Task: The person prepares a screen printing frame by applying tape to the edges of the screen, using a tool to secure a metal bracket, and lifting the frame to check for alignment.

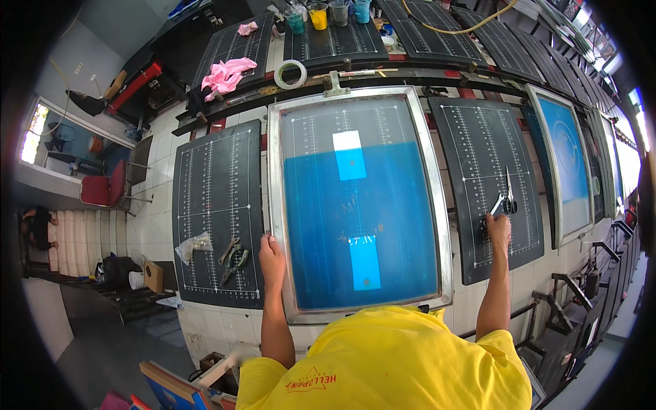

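In front of me lies a screen printing frame (443, 273) with a metal rim and blue-coated mesh. Two pale rectangles show through the mesh, one above the other. My left hand (272, 261) is closed on the frame's left rim, its fingers partly hidden. Over the black board (478, 239) to the right, my right hand (499, 231) is closed on a wrench (497, 203), whose silver end sticks out past the fingers. Beside it lie black-handled scissors (510, 203), blades pointing away from me.
On the left board (198, 171) lie pliers (236, 260), another wrench (227, 251) and a plastic bag (193, 247). A tape roll (290, 74), pink cloth (229, 75) and ink cups (318, 16) sit at the back. Another blue screen (564, 154) stands right. A person crouches far left.
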Motion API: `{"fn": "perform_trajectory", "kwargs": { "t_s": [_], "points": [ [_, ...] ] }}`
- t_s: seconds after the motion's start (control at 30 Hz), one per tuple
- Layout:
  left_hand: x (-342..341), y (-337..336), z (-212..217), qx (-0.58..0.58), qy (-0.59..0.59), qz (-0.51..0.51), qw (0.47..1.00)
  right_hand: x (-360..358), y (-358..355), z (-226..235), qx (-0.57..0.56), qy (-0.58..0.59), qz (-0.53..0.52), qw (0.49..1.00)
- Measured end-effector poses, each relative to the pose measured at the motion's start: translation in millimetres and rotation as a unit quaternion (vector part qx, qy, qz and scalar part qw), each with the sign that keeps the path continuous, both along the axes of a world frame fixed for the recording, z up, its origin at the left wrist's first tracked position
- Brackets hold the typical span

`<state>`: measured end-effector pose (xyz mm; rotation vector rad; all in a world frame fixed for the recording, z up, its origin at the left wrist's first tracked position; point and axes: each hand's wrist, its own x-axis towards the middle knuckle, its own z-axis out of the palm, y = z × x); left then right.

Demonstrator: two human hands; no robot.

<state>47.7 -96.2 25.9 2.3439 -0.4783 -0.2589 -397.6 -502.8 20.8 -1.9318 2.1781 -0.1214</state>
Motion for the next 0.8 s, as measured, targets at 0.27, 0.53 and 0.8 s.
{"fn": "perform_trajectory", "kwargs": {
  "t_s": [0.27,0.53,0.8],
  "points": [
    [63,-44,-15,-0.023,-0.09,-0.003,0.996,-12,-10,-18,0.015,-0.063,0.058,0.996],
    [113,-123,4,0.021,-0.203,-0.022,0.979,76,-6,35,0.049,-0.429,0.101,0.896],
    [183,-192,-10,0.007,-0.128,-0.031,0.991,251,-47,55,0.067,-0.393,0.251,0.882]
  ]
}}
